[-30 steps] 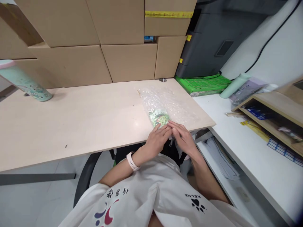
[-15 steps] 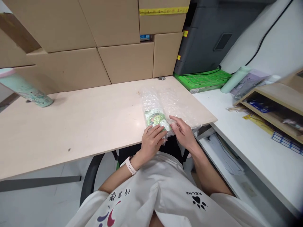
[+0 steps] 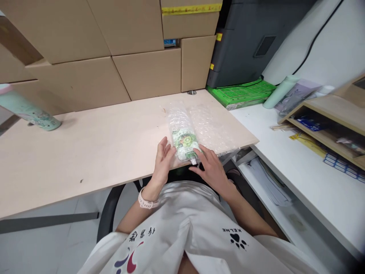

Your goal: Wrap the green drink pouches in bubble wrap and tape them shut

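Note:
A green and white spouted pouch [image 3: 185, 141] with a kiwi picture lies at the table's front edge, its white cap [image 3: 193, 161] toward me. Clear bubble wrap [image 3: 209, 123] spreads to the pouch's right, and a strip of it reaches back from the pouch's far end. Whether the wrap also covers the pouch's face is hard to tell. At the pouch's left edge is my left hand [image 3: 163, 161], open, thumb near the side. My right hand [image 3: 212, 167] is open too, its fingertips on the lower right corner and its thumb stretched below the cap.
Cardboard boxes [image 3: 146, 74] line the back of the table [image 3: 94, 140]. A mint tumbler [image 3: 34, 112] stands at the left. Rightward are a green box [image 3: 242, 95] under a dark grey machine [image 3: 245, 42], a white desk [image 3: 299, 152], and a wooden organizer [image 3: 330, 118].
My left hand has come off the pouch's face and shifted to its left edge. My right hand has moved over the lower right corner, with its fingers spread. The cap now shows.

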Motion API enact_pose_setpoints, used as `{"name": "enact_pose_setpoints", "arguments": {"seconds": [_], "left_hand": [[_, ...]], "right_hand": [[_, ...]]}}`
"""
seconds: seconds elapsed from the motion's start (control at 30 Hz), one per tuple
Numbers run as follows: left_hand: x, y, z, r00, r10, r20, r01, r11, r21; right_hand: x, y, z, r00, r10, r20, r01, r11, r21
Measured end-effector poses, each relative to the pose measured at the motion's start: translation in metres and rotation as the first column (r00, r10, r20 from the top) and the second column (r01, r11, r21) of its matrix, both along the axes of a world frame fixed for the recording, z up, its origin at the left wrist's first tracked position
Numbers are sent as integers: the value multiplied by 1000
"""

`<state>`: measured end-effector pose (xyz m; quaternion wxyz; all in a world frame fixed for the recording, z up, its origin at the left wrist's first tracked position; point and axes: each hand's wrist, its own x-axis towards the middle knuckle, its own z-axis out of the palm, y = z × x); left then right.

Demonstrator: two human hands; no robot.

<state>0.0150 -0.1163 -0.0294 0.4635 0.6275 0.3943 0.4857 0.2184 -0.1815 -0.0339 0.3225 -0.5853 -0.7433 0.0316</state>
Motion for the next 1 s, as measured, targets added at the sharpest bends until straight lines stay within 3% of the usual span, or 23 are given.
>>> {"name": "enact_pose_setpoints", "arguments": {"seconds": [0.07,0.13,0.23,0.3,0.43,0.57,0.7,0.8,0.9,1.0], "left_hand": [[2,7,-4,992,-105,65,110,990,-82],[10,8,-2,986,-159,43,162,984,-75],[34,0,13,981,-191,-41,192,980,42],[57,-7,23,970,-228,-81,238,960,147],[104,-10,32,889,-287,-356,405,855,323],[126,-1,27,819,-270,-506,485,797,361],[124,5,19,804,-290,-519,513,779,360],[121,8,11,776,-302,-554,549,755,358],[122,11,1,756,-320,-571,582,728,362],[128,12,-9,797,-321,-512,552,731,402]], "right_hand": [[-1,3,-2,999,-42,-24,43,999,30],[-1,5,-1,995,-54,-81,58,997,54],[4,6,-1,970,-89,-224,103,993,52],[9,7,-3,920,-183,-346,194,981,-2],[22,15,-12,747,-287,-599,274,955,-116],[31,18,-11,679,-187,-710,142,982,-122],[40,6,-4,669,-122,-733,-34,980,-195],[52,-9,-9,650,-115,-751,-113,963,-245],[70,-23,-23,617,-206,-760,-39,956,-291],[86,-31,-35,475,-404,-782,148,912,-382]]}}
